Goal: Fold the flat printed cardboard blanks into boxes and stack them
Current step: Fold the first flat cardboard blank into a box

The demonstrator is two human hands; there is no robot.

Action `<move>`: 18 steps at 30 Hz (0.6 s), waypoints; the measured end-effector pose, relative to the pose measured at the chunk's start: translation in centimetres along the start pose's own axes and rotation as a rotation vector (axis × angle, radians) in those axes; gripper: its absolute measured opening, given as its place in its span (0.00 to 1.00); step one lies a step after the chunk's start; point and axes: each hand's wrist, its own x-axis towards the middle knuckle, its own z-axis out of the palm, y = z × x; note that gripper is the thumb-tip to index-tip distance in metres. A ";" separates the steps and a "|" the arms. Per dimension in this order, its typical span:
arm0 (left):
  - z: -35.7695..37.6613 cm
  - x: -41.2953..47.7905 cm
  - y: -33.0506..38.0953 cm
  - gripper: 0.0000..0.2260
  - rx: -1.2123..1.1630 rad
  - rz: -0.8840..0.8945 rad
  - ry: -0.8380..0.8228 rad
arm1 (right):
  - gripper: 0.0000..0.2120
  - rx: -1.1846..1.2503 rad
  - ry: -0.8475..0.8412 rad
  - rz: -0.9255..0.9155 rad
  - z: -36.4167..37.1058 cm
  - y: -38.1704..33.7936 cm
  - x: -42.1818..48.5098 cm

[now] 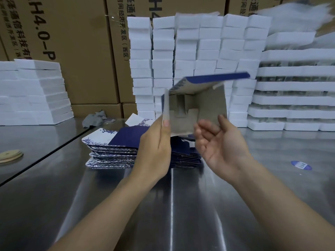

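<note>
A half-opened cardboard box point(197, 105), navy blue outside and grey-brown inside, hangs in the air above the table, blurred by motion. My left hand point(157, 147) grips its left wall between thumb and fingers. My right hand point(223, 144) is open at the box's lower right, palm up, fingertips at or just off the right wall. Below and behind the hands lies a stack of flat blanks point(112, 151) printed in navy and white with blue leaves.
The steel table point(181, 205) has a seam on the left. White foam blocks point(190, 51) are stacked behind, with more foam at the left point(32, 93) and right. Brown cartons point(72, 42) form the back wall. A grey rag point(96, 117), tan discs point(9, 155) and a blue sticker point(301, 165) lie about.
</note>
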 end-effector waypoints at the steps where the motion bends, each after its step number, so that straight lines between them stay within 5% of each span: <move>1: 0.2 -0.2 0.0 0.18 0.037 0.029 -0.002 | 0.33 0.091 -0.047 0.029 0.1 -0.2 -0.1; 7: 0.2 -0.4 0.0 0.23 0.150 0.072 0.027 | 0.24 0.335 -0.107 -0.016 1.0 -1.4 -0.9; 11: 0.3 -0.6 0.4 0.24 0.164 0.069 0.035 | 0.16 0.285 -0.059 -0.051 0.8 -1.9 0.1; 18: 0.4 -0.9 1.0 0.26 0.175 0.080 0.042 | 0.27 0.290 -0.001 0.039 2.2 -1.1 0.9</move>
